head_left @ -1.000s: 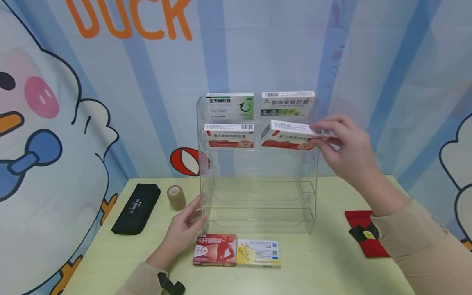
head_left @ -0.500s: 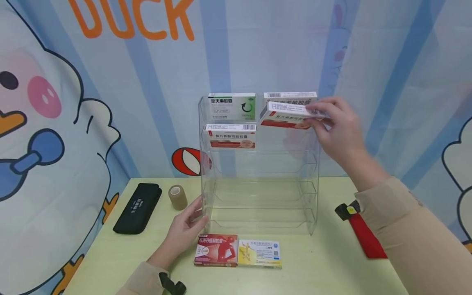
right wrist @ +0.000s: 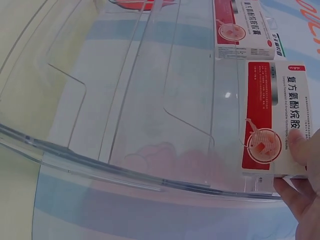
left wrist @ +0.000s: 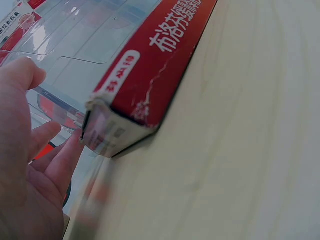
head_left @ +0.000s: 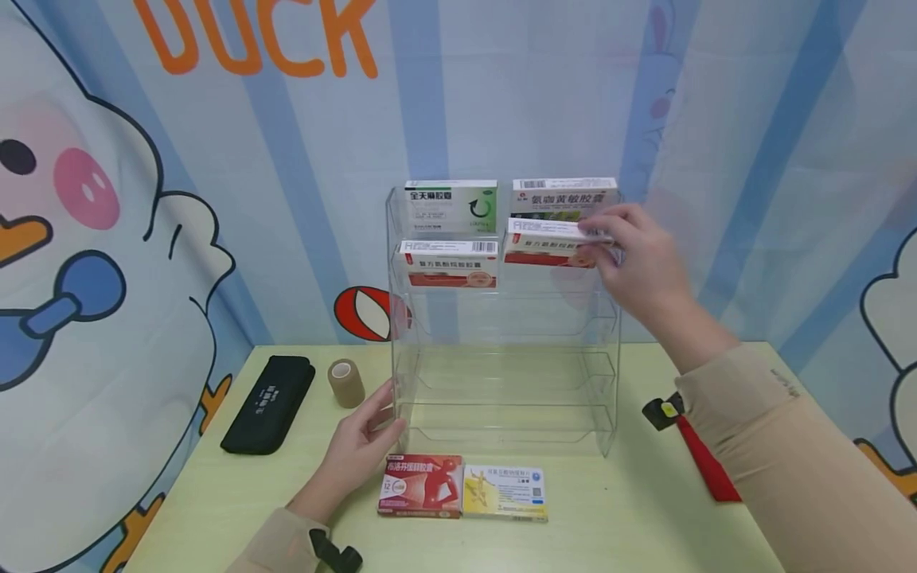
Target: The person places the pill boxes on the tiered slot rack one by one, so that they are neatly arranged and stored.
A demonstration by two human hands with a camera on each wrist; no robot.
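Observation:
A clear tiered display rack [head_left: 505, 378] stands upright on the table. My right hand [head_left: 645, 255] pinches a white-and-red medicine box [head_left: 548, 243] by its right end, at the rack's second tier, low in front of the grey-and-white box [head_left: 563, 197]. In the right wrist view the thumb [right wrist: 300, 147] lies on the box's printed face. A matching white-and-red box [head_left: 450, 265] sits to its left, below a green-and-white box [head_left: 451, 207]. My left hand [head_left: 354, 454] grips the rack's lower left side, thumb in front, with the fingers [left wrist: 67, 162] partly hidden behind the edge.
Flat in front of the rack lie a red medicine box [head_left: 420, 487] and a white-and-yellow one [head_left: 505, 493], side by side. A black case [head_left: 268, 406] and a tan tape roll [head_left: 345, 383] are at the left. Something red [head_left: 705, 461] lies at the right, partly behind the sleeve.
My right hand lifted the white-and-red box up from the second tier, over the top-tier box's front, then lowered it partway and levelled it. My left hand stayed at the rack's side.

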